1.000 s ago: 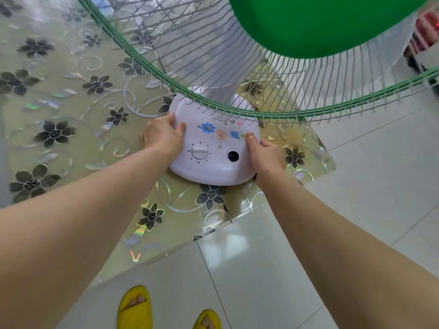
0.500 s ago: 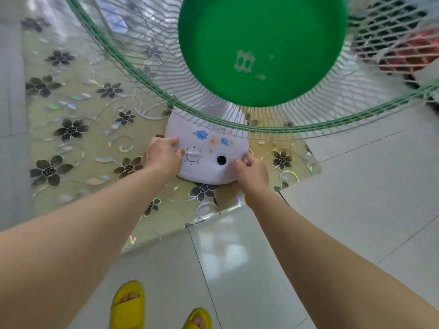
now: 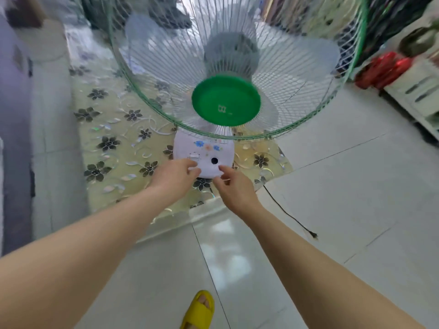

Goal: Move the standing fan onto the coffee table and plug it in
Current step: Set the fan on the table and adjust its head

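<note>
The coffee table (image 3: 114, 148), covered in a floral-patterned sheet, carried the fan base (image 3: 209, 150) near its front right corner, while a black power cord (image 3: 288, 213) lay on the tiled floor (image 3: 344, 186).

Pale, glossy floor tiles (image 3: 332, 186) are spreading out across the room.

A yellow slipper (image 3: 198, 309) is standing on the tiles at the near edge, toes showing. Off to the right, something red and shiny (image 3: 382, 68) is sitting on a low white unit (image 3: 420, 96) against the wall, too blurred to name. Darker, blurred shapes are crowding the far end behind it.
</note>
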